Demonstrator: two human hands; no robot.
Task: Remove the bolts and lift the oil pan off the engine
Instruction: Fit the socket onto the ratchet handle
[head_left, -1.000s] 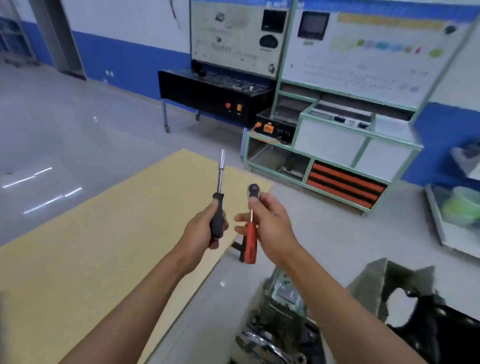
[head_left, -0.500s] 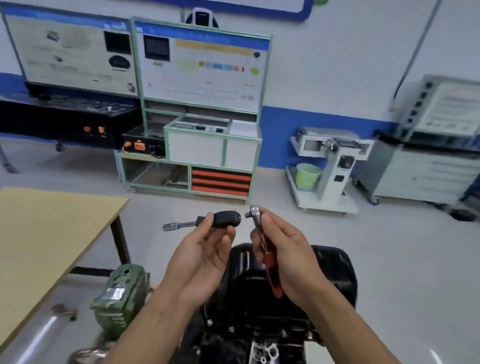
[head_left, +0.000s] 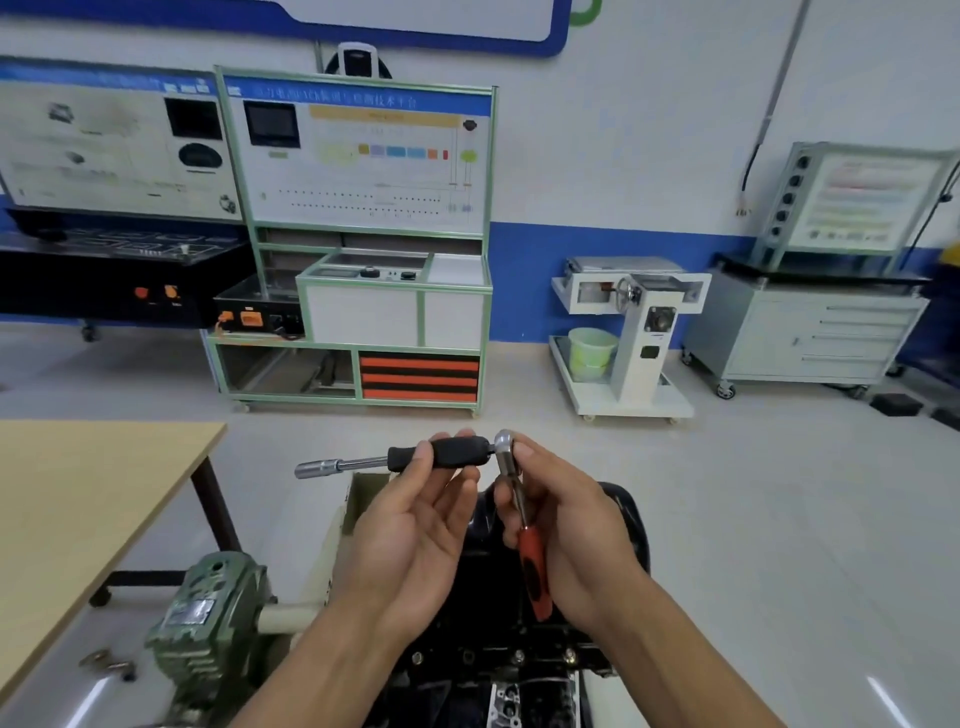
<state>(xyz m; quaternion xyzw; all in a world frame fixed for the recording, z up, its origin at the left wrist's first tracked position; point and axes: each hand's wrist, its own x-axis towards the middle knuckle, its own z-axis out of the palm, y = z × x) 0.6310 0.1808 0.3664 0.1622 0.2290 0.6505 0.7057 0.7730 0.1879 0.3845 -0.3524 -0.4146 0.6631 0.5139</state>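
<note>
table (head_left: 78, 519), gearbox (head_left: 213, 623) left of oil pan (head_left: 483, 587)

I log: grey floor (head_left: 753, 493) bears wooden table (head_left: 78, 509) at 9 o'clock, trainer bench (head_left: 363, 312) at 12, white cart (head_left: 631, 338) at 1.

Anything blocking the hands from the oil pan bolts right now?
Nothing visible. Left hand holds the black-handled socket driver, right hand the red-handled ratchet, both above the oil pan; open air down to the flange bolts.
</note>
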